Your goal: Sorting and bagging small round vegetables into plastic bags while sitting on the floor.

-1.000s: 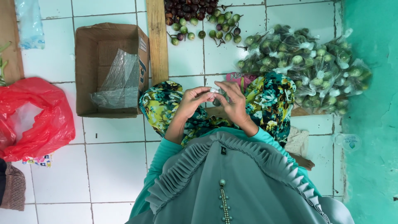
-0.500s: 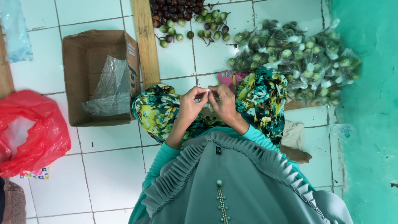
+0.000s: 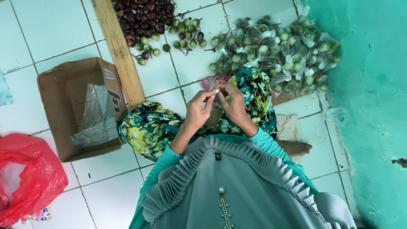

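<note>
Where floor tiles meet frame's left edge, red plastic bag (image 3: 29, 178) lies; cardboard box (image 3: 80, 106) beside it holds clear plastic. Wooden plank (image 3: 121, 51) next. Left hand (image 3: 197, 112) and right hand (image 3: 231, 104) meet over lap, fingertips pinching small clear bag (image 3: 218, 95). Bagged green fruit pile (image 3: 280, 55) beyond, near teal wall (image 3: 373, 106).

White tiled floor (image 3: 55, 34) with grey grout — a teal painted wall (image 3: 373, 106) along the right, chipped in places
</note>
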